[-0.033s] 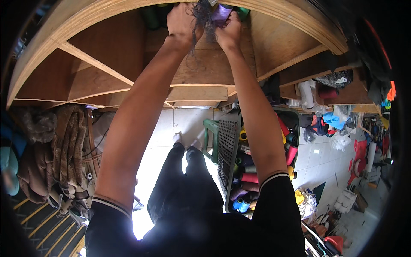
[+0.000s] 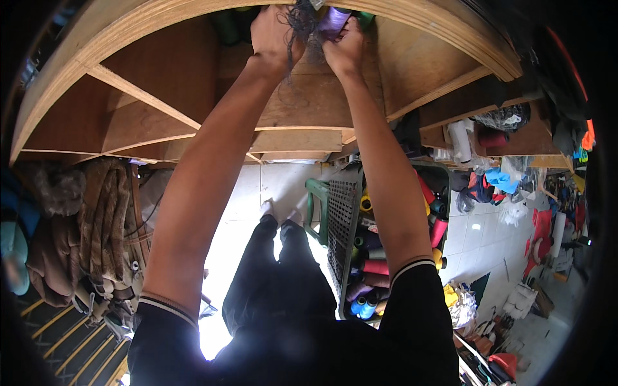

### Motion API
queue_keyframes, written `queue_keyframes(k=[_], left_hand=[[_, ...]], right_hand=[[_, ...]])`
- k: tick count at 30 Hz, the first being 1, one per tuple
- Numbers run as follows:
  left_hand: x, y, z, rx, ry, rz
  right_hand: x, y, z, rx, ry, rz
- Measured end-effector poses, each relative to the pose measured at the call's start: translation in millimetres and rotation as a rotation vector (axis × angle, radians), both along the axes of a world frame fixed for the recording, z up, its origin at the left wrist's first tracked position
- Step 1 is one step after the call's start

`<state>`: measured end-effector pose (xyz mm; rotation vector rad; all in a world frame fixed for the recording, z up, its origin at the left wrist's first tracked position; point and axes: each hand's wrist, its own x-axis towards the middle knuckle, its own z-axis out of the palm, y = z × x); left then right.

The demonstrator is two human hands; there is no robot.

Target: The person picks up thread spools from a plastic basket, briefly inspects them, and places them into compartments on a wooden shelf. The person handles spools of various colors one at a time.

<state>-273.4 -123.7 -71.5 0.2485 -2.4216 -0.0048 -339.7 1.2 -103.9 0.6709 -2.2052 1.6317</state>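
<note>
Both my arms reach up into a compartment of the wooden shelf (image 2: 302,119). My right hand (image 2: 347,46) is closed around the lower end of a purple thread spool (image 2: 334,23). Beside it, my left hand (image 2: 270,31) is closed at a tangle of dark thread (image 2: 301,24). Loose strands of the tangle hang down between my two wrists. The tangle and the shelf's front edge hide part of the left fingers. A green spool (image 2: 365,20) shows just behind my right hand, and dark spools (image 2: 226,27) sit in shadow left of my left hand.
Below my right arm stands a dark plastic crate (image 2: 342,235) full of colourful thread spools, with a green stool (image 2: 315,206) next to it. Brown fabric (image 2: 103,219) hangs at the left. Bags and cloth pieces (image 2: 505,183) lie on the tiled floor at the right.
</note>
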Motion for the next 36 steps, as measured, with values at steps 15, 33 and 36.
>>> queue_keyframes(k=[15, 33, 36], left_hand=[[157.1, 48.7, 22.4, 0.578, 0.376, -0.152], [189.0, 43.5, 42.3, 0.943, 0.361, -0.227], [181.6, 38.4, 40.9, 0.977, 0.396, -0.221]], right_hand=[[33.0, -18.3, 26.0, 0.089, -0.036, 0.156], [33.7, -7.8, 8.5, 0.102, 0.11, 0.218], [110.9, 35.0, 40.0, 0.188, -0.215, 0.491]])
